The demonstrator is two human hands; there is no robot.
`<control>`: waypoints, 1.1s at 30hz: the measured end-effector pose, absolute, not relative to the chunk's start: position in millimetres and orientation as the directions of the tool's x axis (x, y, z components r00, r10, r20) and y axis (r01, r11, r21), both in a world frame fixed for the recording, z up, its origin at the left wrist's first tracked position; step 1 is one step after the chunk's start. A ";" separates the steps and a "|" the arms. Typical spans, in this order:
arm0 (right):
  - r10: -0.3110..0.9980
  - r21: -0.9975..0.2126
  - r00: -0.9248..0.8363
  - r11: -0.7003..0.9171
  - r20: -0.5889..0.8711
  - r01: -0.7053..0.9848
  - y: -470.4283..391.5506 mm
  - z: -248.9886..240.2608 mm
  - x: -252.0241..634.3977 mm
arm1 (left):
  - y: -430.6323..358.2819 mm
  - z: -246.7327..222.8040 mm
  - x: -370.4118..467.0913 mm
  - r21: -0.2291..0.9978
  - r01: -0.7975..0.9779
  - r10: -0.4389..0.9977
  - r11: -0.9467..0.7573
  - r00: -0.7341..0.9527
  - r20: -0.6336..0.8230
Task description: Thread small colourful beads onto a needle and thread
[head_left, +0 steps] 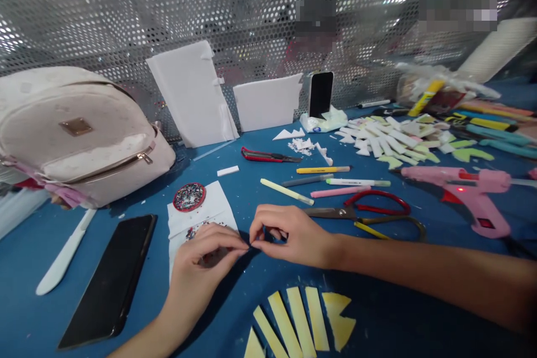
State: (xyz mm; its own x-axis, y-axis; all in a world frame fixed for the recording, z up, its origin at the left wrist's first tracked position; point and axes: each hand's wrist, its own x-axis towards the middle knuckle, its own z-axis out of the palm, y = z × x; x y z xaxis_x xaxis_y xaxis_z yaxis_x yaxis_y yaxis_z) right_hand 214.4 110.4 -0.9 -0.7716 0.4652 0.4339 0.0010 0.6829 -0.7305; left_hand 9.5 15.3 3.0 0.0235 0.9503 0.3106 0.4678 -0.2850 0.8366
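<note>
Over the blue table my left hand (205,263) and my right hand (293,238) meet fingertip to fingertip. Each is closed in a pinch, and whatever lies between the fingers is too small to make out. Beneath my left hand is a folded white paper (221,201) with small dark and red specks on it. A round red-rimmed dish (189,197) full of multicoloured bits stands on the paper's far part. Nearer me lie several yellow foam strips (297,319) in a fan, with a notched yellow piece (339,316) at their right end.
Scissors (348,212) lie beyond my right hand, near several markers (323,170) and a red cutter (268,155). A pink glue gun (465,187) with a lit light and a heap of foam pieces (394,137) are at right. A phone (111,279), white knife (67,251) and backpack (84,134) occupy the left.
</note>
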 end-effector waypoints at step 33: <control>0.717 -0.895 -0.601 0.445 0.353 0.006 116.6 0.2 212.9 | 12.1 3.4 14.1 0.729 0.520 0.893 -0.445 0.200 0.403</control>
